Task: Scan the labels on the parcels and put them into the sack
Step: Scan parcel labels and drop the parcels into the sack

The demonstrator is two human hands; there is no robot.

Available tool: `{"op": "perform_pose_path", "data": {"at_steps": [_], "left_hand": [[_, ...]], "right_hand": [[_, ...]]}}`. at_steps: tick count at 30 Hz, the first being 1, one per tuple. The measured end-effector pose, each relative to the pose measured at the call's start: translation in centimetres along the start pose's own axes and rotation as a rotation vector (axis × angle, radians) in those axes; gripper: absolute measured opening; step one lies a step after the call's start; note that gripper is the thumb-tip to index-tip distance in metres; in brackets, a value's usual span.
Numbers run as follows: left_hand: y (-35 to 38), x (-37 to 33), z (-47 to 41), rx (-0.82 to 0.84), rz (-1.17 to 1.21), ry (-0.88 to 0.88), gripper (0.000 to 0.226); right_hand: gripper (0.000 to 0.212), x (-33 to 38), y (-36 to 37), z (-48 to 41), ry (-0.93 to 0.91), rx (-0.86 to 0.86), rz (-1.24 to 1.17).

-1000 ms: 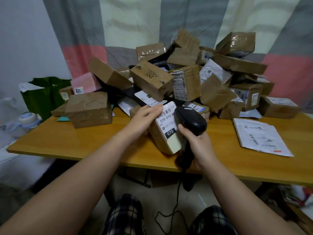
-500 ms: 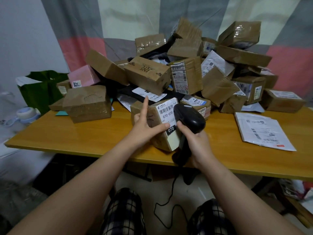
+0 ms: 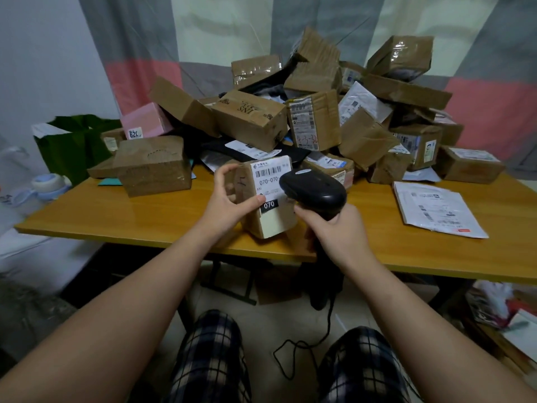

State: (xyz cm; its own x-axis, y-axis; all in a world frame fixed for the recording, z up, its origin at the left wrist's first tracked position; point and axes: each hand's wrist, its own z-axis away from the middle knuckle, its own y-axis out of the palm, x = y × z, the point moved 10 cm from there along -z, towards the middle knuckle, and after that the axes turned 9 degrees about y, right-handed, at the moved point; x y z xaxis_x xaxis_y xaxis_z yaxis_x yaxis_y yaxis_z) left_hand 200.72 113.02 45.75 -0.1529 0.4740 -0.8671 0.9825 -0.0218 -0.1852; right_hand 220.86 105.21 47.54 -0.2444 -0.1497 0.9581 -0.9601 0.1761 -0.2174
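Note:
A small brown parcel (image 3: pixel 273 219) with a white barcode label reading 070 stands tilted near the front edge of the wooden table (image 3: pixel 145 216). My left hand (image 3: pixel 229 199) grips its left side, thumb on the label. In my right hand (image 3: pixel 334 228) is a black barcode scanner (image 3: pixel 315 191), its head over the label's right part. The scanner's cable hangs down to the floor. A green sack (image 3: pixel 75 144) stands open at the table's far left.
A big heap of brown cardboard parcels (image 3: pixel 316 123) fills the back of the table. A pink box (image 3: pixel 146 122) and a brown box (image 3: pixel 154 165) sit at the left, a white mailer (image 3: pixel 436 210) at the right. A water bottle (image 3: pixel 43 187) stands left of the table.
My left hand shifted from resting flat on the parcel's top to gripping its side, and the parcel turned more upright. The scanner stayed at the label.

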Motion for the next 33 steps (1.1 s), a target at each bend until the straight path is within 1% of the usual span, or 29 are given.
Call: {"op": "perform_pose_path", "data": {"at_steps": [1, 6, 11, 18, 25, 28, 30, 33], "left_hand": [[0.0, 0.2, 0.1, -0.013, 0.013, -0.002, 0.072], [-0.3, 0.5, 0.0, -0.034, 0.040, -0.009, 0.072], [-0.1, 0.6, 0.0, -0.028, 0.066, -0.021, 0.072], [0.0, 0.7, -0.2, -0.005, 0.056, -0.052, 0.073], [0.2, -0.2, 0.4, -0.018, 0.075, -0.020, 0.075], [-0.7, -1.2, 2.2, -0.050, 0.082, 0.034, 0.080], [-2.6, -1.4, 4.7, -0.094, 0.104, 0.044, 0.084], [-7.0, -1.0, 9.9, -0.214, 0.121, 0.033, 0.080]], "right_hand": [[0.010, 0.0, 0.1, 0.5, -0.004, -0.007, 0.000], [0.023, -1.0, 0.6, 2.2, 0.039, 0.008, -0.069], [0.022, -1.0, -0.1, 3.3, 0.032, -0.020, -0.066], [0.028, 0.5, -0.6, 3.7, 0.033, 0.002, -0.062], [0.027, 0.9, 0.0, 3.8, 0.028, 0.039, -0.055], [0.012, 1.1, 1.0, 4.3, 0.012, 0.079, -0.083], [0.011, 1.0, 2.7, 4.9, 0.019, 0.144, -0.123], [0.013, 0.6, 7.6, 6.2, 0.040, 0.294, -0.157]]}}
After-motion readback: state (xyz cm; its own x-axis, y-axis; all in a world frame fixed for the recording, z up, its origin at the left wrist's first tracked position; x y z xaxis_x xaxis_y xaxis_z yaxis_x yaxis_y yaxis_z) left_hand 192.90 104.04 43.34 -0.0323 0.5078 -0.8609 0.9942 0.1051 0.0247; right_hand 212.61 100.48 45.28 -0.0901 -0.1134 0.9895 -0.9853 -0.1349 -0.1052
